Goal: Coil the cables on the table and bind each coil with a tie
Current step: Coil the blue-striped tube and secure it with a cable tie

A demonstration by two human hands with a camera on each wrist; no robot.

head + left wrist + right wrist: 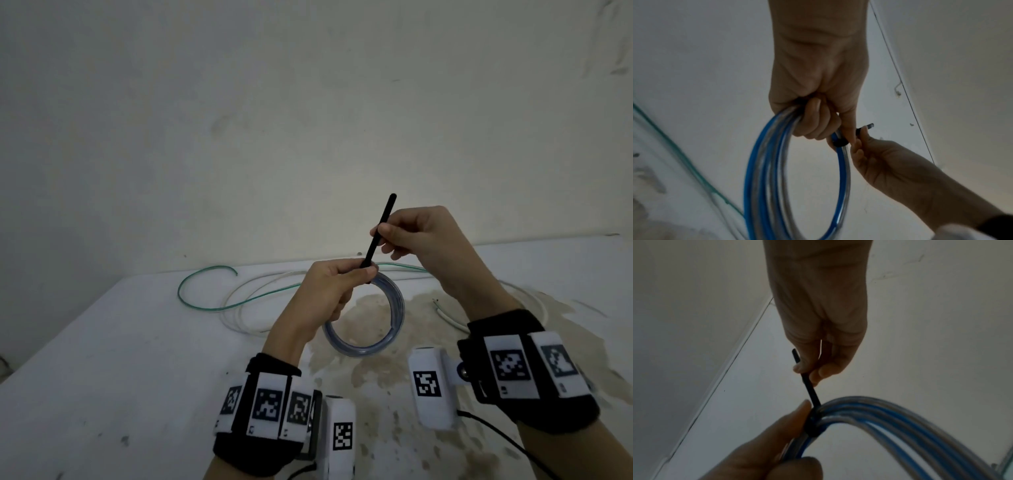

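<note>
A coil of blue and clear cable (pixel 368 346) (pixel 764 178) (pixel 900 418) hangs above the table from my left hand (pixel 337 279) (pixel 818 120), which grips its top. A black tie (pixel 378 236) (pixel 809 394) is looped round the coil beside my left thumb and sticks up and away. My right hand (pixel 394 236) (pixel 818 368) pinches the tie's free tail just above the coil. The wrap itself shows as a dark band (pixel 839 143) on the strands.
Loose green cable (pixel 202 291) and white cable (pixel 246 308) lie uncoiled across the far part of the white table (pixel 120 359). Cut cable ends (pixel 442 308) lie right of the coil. Brown stains mark the tabletop under my hands. A pale wall stands behind.
</note>
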